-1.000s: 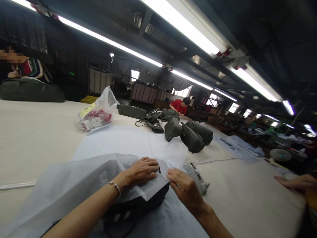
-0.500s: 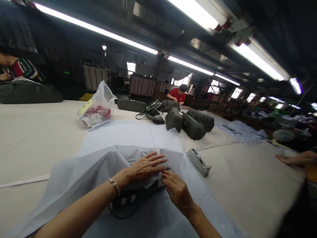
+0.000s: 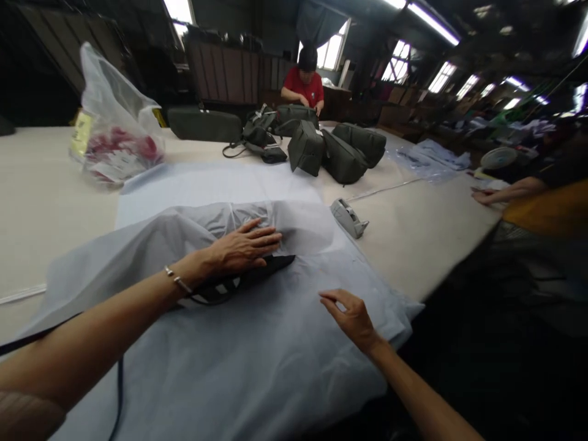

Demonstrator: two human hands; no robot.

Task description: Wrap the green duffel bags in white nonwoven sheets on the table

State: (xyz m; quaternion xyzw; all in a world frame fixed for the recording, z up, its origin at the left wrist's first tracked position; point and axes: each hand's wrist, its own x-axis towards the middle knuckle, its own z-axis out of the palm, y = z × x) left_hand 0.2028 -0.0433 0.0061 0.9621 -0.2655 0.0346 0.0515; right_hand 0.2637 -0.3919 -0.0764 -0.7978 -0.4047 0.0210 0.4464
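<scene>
Cream table (image 3: 413, 220), white sheet (image 3: 257, 361) atop; windows (image 3: 397, 61) behind.

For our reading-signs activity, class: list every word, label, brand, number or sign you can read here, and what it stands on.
"HZ", probably: handwritten on the grey tape dispenser; blurred, so uncertain.
Yellow label at the clear plastic bag: too blurred.
White label there: too blurred.
Red shirt: small pale mark, too small.
Black item under the white sheet: pale bars, no readable lettering.
</scene>
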